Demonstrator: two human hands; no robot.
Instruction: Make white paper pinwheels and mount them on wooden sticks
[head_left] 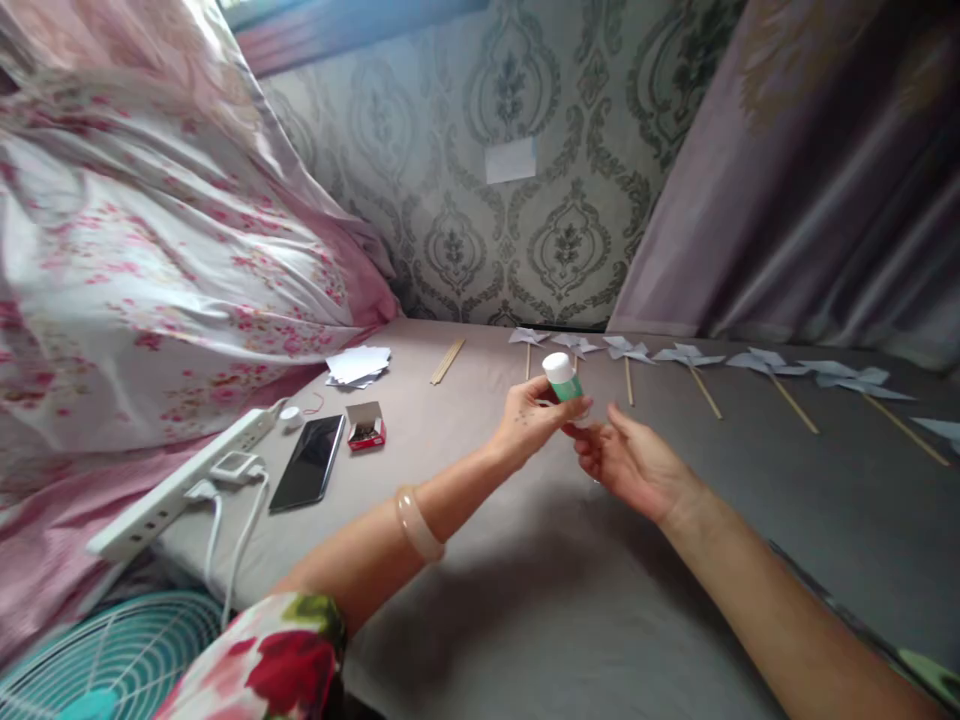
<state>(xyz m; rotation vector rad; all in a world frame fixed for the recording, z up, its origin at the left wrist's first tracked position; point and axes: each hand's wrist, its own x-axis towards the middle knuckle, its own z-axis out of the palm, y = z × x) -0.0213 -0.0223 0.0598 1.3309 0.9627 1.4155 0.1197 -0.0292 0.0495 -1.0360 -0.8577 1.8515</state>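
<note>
My left hand [529, 418] is closed around a glue stick [564, 384] with a white top and a green label, holding it tilted above the grey sheet. Just below and to the right is my right hand [630, 460], palm turned inward. Its fingers are loosely curled and its thumb stands apart. Those fingertips come close to the lower end of the glue stick; whether they touch it I cannot tell. Behind the hands lies a row of several white paper pinwheels on sticks, one of them a pinwheel [688, 356] to the right.
On the left are a stack of white paper [358, 366], wooden sticks [448, 362], a small red box [366, 428] with small dark pieces, a phone [307, 462] and a power strip [184, 485] with cables. A teal fan [112, 655] stands at the lower left corner.
</note>
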